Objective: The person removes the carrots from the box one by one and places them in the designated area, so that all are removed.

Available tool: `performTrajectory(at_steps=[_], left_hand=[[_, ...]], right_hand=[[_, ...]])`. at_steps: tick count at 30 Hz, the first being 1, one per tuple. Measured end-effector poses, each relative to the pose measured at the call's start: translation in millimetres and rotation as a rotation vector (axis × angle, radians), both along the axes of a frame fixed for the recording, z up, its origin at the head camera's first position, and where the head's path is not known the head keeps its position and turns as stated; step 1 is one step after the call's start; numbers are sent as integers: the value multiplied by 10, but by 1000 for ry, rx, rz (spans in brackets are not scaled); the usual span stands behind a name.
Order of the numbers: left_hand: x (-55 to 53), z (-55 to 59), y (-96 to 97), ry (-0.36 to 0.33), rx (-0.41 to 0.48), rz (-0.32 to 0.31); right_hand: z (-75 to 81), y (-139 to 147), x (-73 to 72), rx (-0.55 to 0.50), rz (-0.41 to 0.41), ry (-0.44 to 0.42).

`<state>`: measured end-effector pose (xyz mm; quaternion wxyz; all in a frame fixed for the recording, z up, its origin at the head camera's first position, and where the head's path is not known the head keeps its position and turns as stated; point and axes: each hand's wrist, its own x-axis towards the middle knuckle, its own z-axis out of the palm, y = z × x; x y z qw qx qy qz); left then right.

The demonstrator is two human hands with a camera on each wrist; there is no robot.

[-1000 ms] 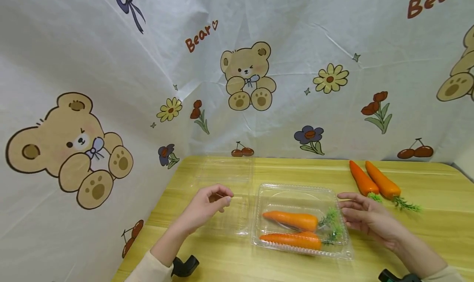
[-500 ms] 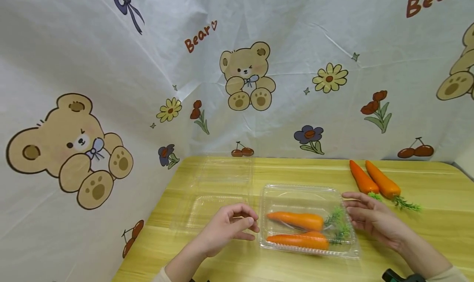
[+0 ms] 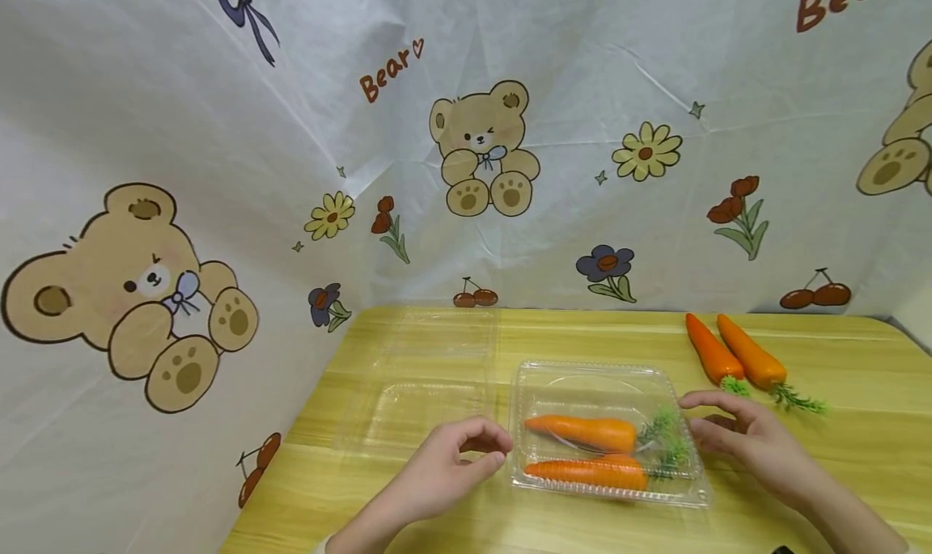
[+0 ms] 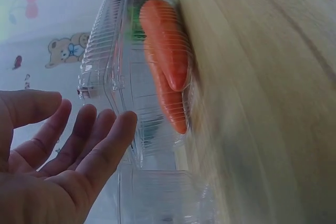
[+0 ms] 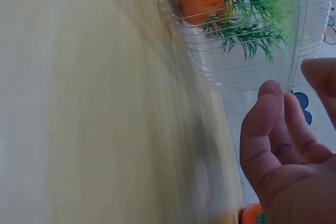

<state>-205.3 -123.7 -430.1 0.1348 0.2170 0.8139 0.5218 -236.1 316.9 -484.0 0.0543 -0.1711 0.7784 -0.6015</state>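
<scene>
A clear plastic clamshell box [image 3: 593,384] stands on the table with its lid over its base. Inside lie two toy carrots, an upper carrot [image 3: 582,433] and a nearer carrot [image 3: 586,473], tips to the left and green tops to the right. At the box's left edge is my left hand [image 3: 455,469], thumb and fingers loosely bent and apart. My right hand [image 3: 753,445] is at the right edge; in the right wrist view its fingertips [image 5: 270,90] come right up to the rim beside the carrot greens [image 5: 252,11]. Neither hand has its fingers round anything.
To the left, a second clear clamshell box [image 3: 429,388] lies open and flat. At the back right rest a red-orange carrot [image 3: 713,350] and an orange carrot [image 3: 753,356] on the wooden table [image 3: 604,336]. Behind hangs a bear-print cloth [image 3: 561,238].
My left hand has come right and nearer, up to the box's left edge. The box with the carrots has shifted slightly right. My right hand has moved slightly right, keeping by its right edge.
</scene>
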Motion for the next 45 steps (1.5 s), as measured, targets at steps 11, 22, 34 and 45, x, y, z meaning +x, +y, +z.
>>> performTrajectory(at_steps=[11,22,34,45], left_hand=[[9,-50,-61,1,16,45],[97,-34,-10,-91,63,104],[150,-54,52,-103,55,161],[131,-228,120,-79,122,189]], right_hand=[[-61,16,202,7,86,302],[-148,149,242,-111,337,269],[-145,157,285,106,310,395],[-97,87,315,183,241,497]])
